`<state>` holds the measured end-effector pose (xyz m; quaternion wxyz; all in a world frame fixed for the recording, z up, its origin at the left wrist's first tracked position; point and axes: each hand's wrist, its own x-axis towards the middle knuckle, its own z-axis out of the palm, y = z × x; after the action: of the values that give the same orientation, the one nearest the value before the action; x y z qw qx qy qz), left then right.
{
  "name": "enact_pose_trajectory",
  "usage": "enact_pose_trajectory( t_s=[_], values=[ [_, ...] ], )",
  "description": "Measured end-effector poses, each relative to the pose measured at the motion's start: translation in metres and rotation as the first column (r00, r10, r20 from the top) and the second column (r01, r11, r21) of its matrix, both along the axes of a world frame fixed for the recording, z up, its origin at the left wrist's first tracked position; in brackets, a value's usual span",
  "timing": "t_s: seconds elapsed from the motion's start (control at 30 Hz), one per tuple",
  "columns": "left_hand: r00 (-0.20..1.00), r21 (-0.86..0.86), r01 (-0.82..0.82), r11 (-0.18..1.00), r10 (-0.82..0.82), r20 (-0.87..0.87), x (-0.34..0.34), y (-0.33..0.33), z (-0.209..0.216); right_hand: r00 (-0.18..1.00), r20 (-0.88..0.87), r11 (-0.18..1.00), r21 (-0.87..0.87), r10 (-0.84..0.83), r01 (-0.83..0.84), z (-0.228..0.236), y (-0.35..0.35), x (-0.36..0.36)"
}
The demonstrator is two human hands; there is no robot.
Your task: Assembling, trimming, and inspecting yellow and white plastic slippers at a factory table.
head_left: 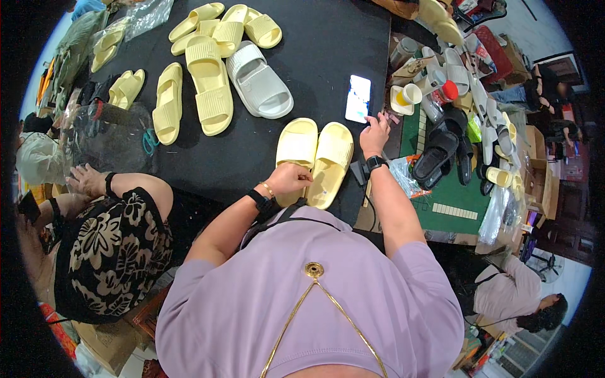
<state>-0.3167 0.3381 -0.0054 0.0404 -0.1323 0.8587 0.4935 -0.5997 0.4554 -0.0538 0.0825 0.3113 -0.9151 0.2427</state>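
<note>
At twelve o'clock, one pair of yellow slippers point(333, 157) is already set together; at ten, other slippers point(210, 82) are left spread. The pair is touched by the left hand point(291, 179), its grasp cannot be told; the phone point(359, 97), by the released right hand point(375, 134)

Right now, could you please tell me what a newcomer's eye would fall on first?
Probably the pale-yellow slide sandals at centre, the left hand over the left one. Next, the whitish slide beside yellow slides farther away, and the lit smartphone just beyond the right hand.
</note>
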Motion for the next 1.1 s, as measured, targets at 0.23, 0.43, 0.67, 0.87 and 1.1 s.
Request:
enact_pose_trajectory(
  t_s=[0.23, 0.43, 0.67, 0.87, 1.1],
  values=[
    [1.0, 0.013, -0.004, 1.0, 0.005, -0.029, 0.0, -0.001, -0.002, 1.0, 0.01, 0.998, 0.063, -0.013, 0.013, 0.009, -0.012, -0.005],
    [1.0, 0.007, 0.003, 1.0, -0.003, -0.026, 0.001, -0.001, 0.001, 0.997, 0.015, 0.993, 0.089, 0.078, -0.079, 0.019, -0.019, -0.007],
    [0.998, 0.011, -0.003, 1.0, 0.004, -0.059, 0.001, 0.0, -0.004, 0.999, 0.008, 0.991, 0.129, -0.038, 0.037, 0.014, -0.012, -0.004],
    [0.998, -0.02, 0.004, 1.0, -0.006, -0.068, 0.002, 0.001, -0.006, 0.997, 0.017, 0.995, 0.067, -0.072, 0.071, 0.009, -0.01, -0.005],
    [0.999, 0.006, -0.005, 1.0, 0.005, -0.034, 0.002, 0.002, -0.001, 0.999, -0.002, 0.998, 0.033, -0.051, 0.051, 0.01, -0.013, -0.002]
  ],
)
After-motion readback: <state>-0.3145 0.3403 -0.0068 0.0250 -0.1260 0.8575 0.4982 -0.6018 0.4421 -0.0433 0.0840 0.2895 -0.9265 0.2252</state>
